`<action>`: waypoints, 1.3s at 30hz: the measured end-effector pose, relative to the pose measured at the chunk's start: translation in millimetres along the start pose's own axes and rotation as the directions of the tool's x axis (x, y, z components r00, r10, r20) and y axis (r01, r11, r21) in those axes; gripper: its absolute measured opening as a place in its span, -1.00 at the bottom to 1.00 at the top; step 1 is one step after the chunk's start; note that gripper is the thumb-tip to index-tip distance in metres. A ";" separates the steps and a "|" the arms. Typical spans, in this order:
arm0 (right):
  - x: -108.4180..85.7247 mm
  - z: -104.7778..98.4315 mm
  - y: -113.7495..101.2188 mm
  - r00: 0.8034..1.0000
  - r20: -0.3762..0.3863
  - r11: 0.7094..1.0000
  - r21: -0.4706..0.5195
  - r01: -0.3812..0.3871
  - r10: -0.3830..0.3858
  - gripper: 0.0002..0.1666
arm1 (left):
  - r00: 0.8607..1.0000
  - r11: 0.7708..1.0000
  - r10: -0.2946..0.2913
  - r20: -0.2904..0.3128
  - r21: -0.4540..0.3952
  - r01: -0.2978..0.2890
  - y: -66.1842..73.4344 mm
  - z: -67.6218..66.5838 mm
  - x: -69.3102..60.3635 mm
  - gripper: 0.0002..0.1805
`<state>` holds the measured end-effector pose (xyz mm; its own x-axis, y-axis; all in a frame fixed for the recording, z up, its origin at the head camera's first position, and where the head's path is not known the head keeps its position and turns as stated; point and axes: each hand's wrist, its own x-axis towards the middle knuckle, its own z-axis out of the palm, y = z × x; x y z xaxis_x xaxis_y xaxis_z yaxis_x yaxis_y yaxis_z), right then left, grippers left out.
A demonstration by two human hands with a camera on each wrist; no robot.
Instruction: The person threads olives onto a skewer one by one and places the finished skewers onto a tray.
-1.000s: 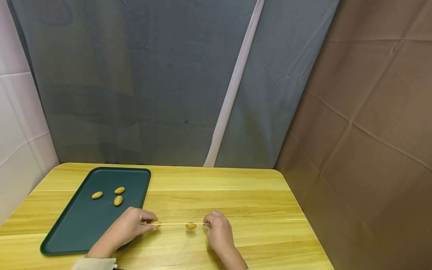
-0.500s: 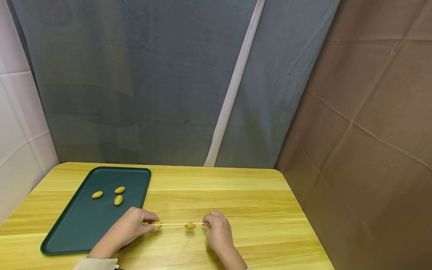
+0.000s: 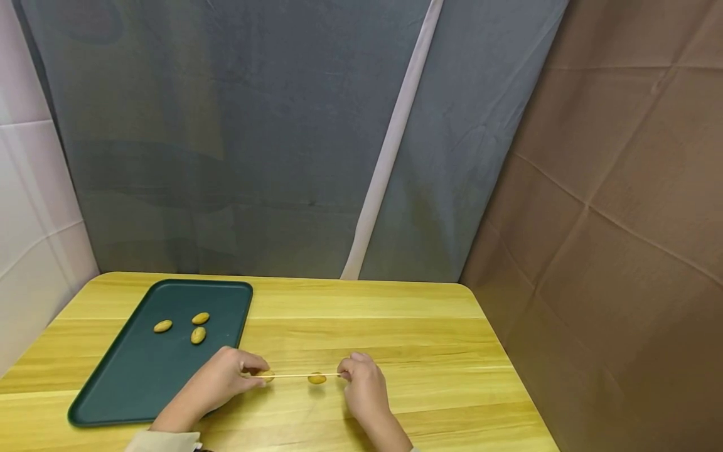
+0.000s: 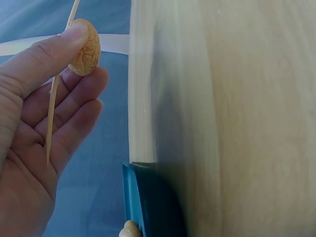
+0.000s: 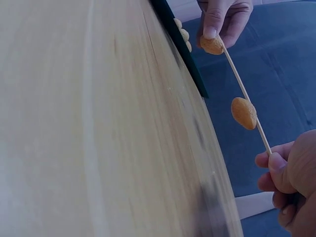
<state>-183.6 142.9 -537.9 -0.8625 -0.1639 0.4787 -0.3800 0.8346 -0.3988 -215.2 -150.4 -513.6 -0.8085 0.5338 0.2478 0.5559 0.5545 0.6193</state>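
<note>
A thin wooden skewer runs level between both hands, just above the table. My left hand pinches a small oval, wrinkled yellow-brown piece, like a dried fruit, between thumb and fingers at the skewer. The skewer's pointed end reaches down past that palm in the left wrist view. A second such oval piece sits on the skewer, nearer the right hand. My right hand grips the other end of the skewer between thumb and curled fingers. Whether the left piece is pierced through is hidden by the thumb.
A dark green tray lies at the left of the wooden table, partly behind my left forearm. On it are three more oval pieces, one at the left. A grey cloth backdrop stands behind the table.
My left hand and its oval piece have shifted slightly right. The right hand and the second piece have drifted a little left. Both hands keep their hold.
</note>
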 end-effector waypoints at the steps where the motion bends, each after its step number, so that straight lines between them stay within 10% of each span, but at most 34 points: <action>1: 0.1 0.2 0.0 1.000 -0.002 1.000 -0.001 0.000 0.000 -0.74 | 1.000 1.000 0.000 0.002 -0.004 0.000 0.5 0.2 0.1 -0.86; 39: -0.5 1.1 -6.3 1.000 0.018 1.000 0.014 -0.009 0.009 -0.75 | 0.999 1.000 0.014 0.053 0.000 -0.014 10.1 4.3 4.2 -0.87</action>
<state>-181.2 137.1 -536.5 -0.8716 -0.1661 0.4612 -0.3768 0.8288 -0.4137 -212.1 -139.8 -509.6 -0.7893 0.5745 0.2166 0.5672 0.5472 0.6156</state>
